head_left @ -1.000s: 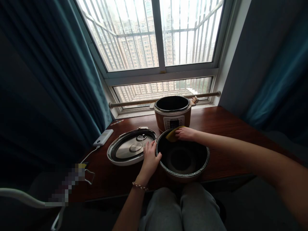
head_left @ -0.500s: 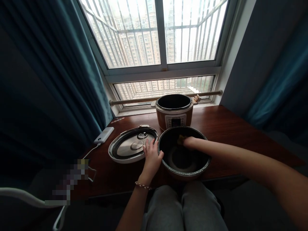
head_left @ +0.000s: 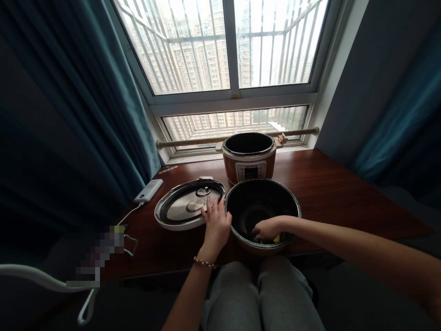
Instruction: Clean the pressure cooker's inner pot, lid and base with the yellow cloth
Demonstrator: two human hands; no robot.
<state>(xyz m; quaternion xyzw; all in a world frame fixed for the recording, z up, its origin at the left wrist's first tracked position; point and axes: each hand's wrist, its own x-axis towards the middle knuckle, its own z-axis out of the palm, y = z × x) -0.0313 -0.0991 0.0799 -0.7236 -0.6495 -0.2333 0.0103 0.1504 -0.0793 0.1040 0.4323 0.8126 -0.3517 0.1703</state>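
Observation:
A dark inner pot with a pale speckled rim stands at the table's front edge. My right hand reaches down inside it, fingers closed on a yellow sponge pressed to the near inner wall; most of the sponge is hidden. Against the pot's left rim rests my left hand, its fingers spread over the lid's edge. That lid, oval with a metal inner face and dark seal, lies upturned to the left. Behind the pot is the brown pressure cooker body, uncovered, with a control panel in front.
A white power bank with a cable lies at the table's left. The reddish-brown table meets a barred window, with a horizontal rail behind the cooker. A blue curtain hangs at left. A pixelated patch hides something lower left.
My right hand has moved with the sponge from the pot's far inner side to its near inner side. My left hand stays by the rim, shifted only slightly.

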